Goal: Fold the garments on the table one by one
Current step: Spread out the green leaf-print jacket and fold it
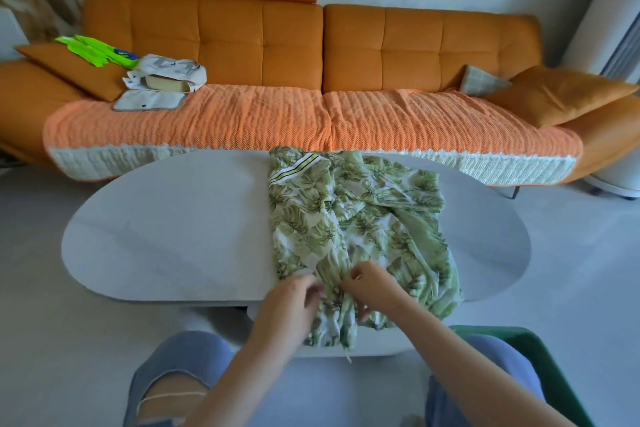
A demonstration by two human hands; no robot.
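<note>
A green-and-white leaf-print garment [360, 218] lies spread lengthwise on the oval grey table [173, 236], its striped waistband at the far edge and its near end hanging over the front edge. My left hand [294, 298] pinches the bunched fabric at the near end from the left. My right hand [372, 289] grips the same bunch from the right, fingers curled into the cloth. The two hands are nearly touching.
An orange sofa [311, 45] with a ribbed orange cover stands behind the table. On its left seat lie folded pale garments [166, 80] and a neon-green item [93, 50]. Cushions sit at both ends. A green chair edge [519, 350] is by my right knee.
</note>
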